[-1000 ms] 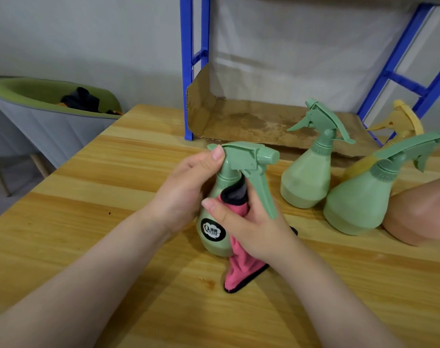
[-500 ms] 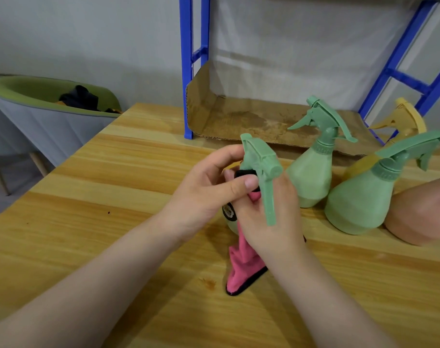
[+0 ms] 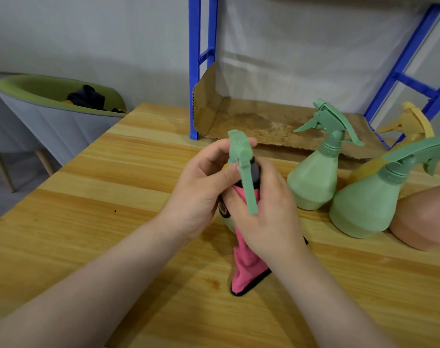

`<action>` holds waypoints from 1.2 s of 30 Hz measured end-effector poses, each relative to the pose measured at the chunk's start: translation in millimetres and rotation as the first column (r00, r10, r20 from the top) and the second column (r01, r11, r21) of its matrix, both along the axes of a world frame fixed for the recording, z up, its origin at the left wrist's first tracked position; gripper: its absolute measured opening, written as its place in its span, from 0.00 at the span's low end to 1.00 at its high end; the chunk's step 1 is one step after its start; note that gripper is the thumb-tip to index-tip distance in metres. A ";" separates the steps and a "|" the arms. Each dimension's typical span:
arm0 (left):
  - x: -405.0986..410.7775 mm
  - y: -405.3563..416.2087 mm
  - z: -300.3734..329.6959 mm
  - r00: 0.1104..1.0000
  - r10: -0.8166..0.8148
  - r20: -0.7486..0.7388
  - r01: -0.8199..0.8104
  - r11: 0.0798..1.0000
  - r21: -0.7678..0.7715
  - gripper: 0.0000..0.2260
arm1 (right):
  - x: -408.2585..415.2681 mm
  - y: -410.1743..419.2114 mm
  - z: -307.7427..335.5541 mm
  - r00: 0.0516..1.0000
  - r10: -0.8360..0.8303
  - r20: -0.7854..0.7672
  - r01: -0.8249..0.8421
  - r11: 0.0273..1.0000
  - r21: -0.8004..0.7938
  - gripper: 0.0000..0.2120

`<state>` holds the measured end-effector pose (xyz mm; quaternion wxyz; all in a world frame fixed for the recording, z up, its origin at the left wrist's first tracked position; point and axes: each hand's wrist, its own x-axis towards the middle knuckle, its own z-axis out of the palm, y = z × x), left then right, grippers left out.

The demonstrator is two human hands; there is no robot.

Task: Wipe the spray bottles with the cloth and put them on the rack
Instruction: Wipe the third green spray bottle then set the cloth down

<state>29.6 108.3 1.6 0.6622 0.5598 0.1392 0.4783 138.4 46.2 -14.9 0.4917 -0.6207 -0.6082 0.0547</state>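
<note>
A green spray bottle point(image 3: 241, 156) stands on the wooden table point(image 3: 113, 222) at the centre, mostly hidden behind my hands. My left hand point(image 3: 201, 192) pinches its trigger head between thumb and fingers. My right hand point(image 3: 264, 217) wraps a pink cloth with a black edge point(image 3: 246, 270) around the bottle's neck and body; the cloth's tail lies on the table. The trigger lever points down toward me. The blue rack point(image 3: 196, 71) with a cardboard-lined shelf point(image 3: 259, 121) stands behind.
To the right stand two more green spray bottles point(image 3: 317, 182) point(image 3: 369, 204), a yellow one point(image 3: 412, 124) behind them and a pink-orange one point(image 3: 425, 217) at the frame edge. A grey-green chair point(image 3: 53, 116) sits left of the table.
The bottle has been turned in my hands, so its trigger now faces me. My right hand with the cloth moved from the front of the body round to its right side and neck.
</note>
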 end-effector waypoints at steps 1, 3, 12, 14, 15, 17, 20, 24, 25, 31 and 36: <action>-1.0 1.2 0.5 1.000 -0.001 0.025 0.002 1.000 -0.030 0.12 | 1.1 1.5 -1.5 1.000 0.009 -0.015 -0.009 1.000 0.002 0.21; -2.4 4.4 1.7 0.998 0.012 0.067 -0.007 0.996 -0.085 0.11 | 2.9 1.2 -1.2 0.999 0.023 -0.039 -0.023 1.000 -0.002 0.21; -17.6 24.7 12.6 0.950 0.193 0.246 -0.101 0.935 -0.340 0.12 | 9.1 -2.6 -3.1 0.910 0.245 -0.334 -0.281 0.958 -0.064 0.33; -18.1 23.6 15.5 0.934 0.224 0.277 -0.096 0.908 -0.408 0.11 | 6.2 -4.8 -0.6 0.867 0.278 -0.413 -0.340 0.937 -0.084 0.31; -17.9 22.9 17.0 0.931 0.231 0.282 -0.098 0.904 -0.415 0.11 | 5.4 -4.8 -0.3 0.856 0.287 -0.431 -0.359 0.929 -0.094 0.31; -17.8 21.9 18.4 0.933 0.223 0.282 -0.101 0.916 -0.389 0.12 | 6.9 -3.6 -2.2 0.848 0.298 -0.439 -0.376 0.921 -0.100 0.32; -17.5 22.5 17.2 0.939 0.182 0.292 -0.081 0.942 -0.327 0.14 | 12.0 -0.9 -3.2 0.842 0.307 -0.443 -0.387 0.917 -0.099 0.34; -19.2 25.2 16.7 0.958 0.177 0.226 -0.134 0.972 -0.194 0.16 | 13.1 -2.3 2.9 0.844 0.350 -0.407 -0.420 0.903 -0.095 0.32; -19.6 25.6 16.2 0.965 0.173 0.196 -0.146 0.979 -0.145 0.16 | 12.5 -2.7 4.1 0.844 0.364 -0.395 -0.432 0.897 -0.096 0.32; -14.6 8.5 8.4 0.996 -0.005 -0.093 0.013 0.996 0.090 0.16 | 10.1 -3.6 11.5 0.848 0.382 -0.368 -0.447 0.888 -0.108 0.25; -12.1 4.3 7.9 0.970 -0.172 -0.171 0.190 0.977 0.096 0.15 | 10.8 -6.1 14.5 0.830 0.354 -0.431 -0.445 0.886 -0.129 0.15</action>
